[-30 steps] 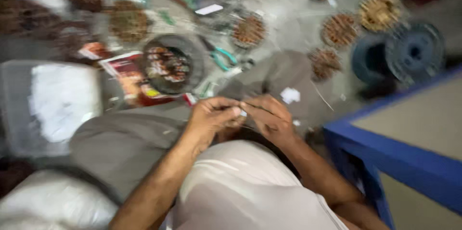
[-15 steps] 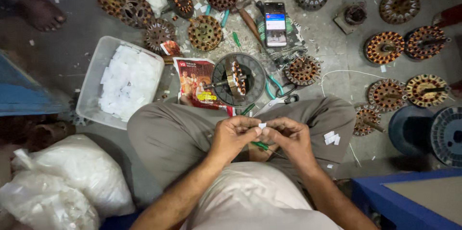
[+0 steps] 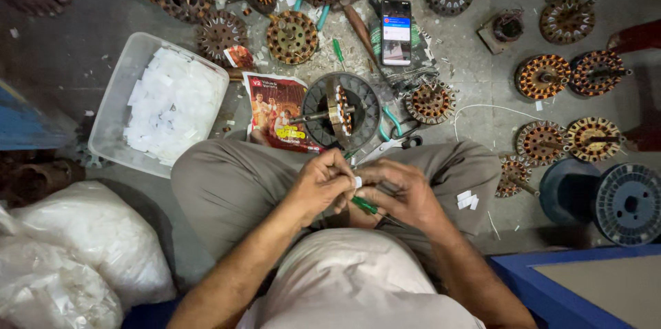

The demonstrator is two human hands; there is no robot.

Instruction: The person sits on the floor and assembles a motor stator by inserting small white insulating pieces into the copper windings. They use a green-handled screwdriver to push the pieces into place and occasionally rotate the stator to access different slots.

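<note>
**Both hands meet on a small white slip, green tool tucked underneath**

Your left hand [image 3: 318, 188] and right hand [image 3: 403, 194] are pressed together over your lap, fingertips pinching a small white slip [image 3: 357, 182] between them. Your right hand also holds a green-handled screwdriver [image 3: 365, 206], its long axis slanting from the meeting fingertips down and away under your right palm. The slip sits at the seam of the two hands, neither one clearly nearer.

Just ahead of your fingertips stands a round fan motor housing [image 3: 342, 110] on its shaft; ahead and to your left lies the clear tub of white slips [image 3: 163, 103]. A phone [image 3: 396, 31] lies farther ahead, and wire spools [image 3: 609, 197] sit off to your right.

Against half a second ago, your hands keep the same closed pinch in the same spot; only the view has steadied and drawn slightly closer.
</note>
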